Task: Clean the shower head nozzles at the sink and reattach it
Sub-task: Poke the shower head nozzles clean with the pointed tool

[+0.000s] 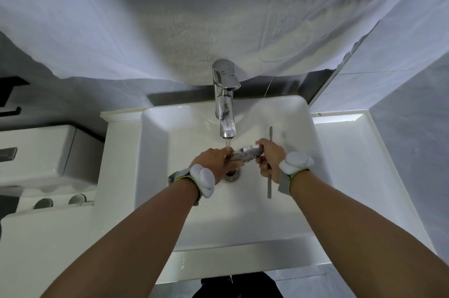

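Both hands are gripping the shower head (245, 153) under the faucet (224, 101) stream, left hand (218, 160) and right hand (271, 159) at opposite ends; wet, rigid metal is likely proving slippery.

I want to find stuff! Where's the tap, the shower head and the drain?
tap (224, 103): head view, on its chrome spout.
shower head (245, 153): head view, on its silver body.
drain (232, 175): head view, on its metal ring.
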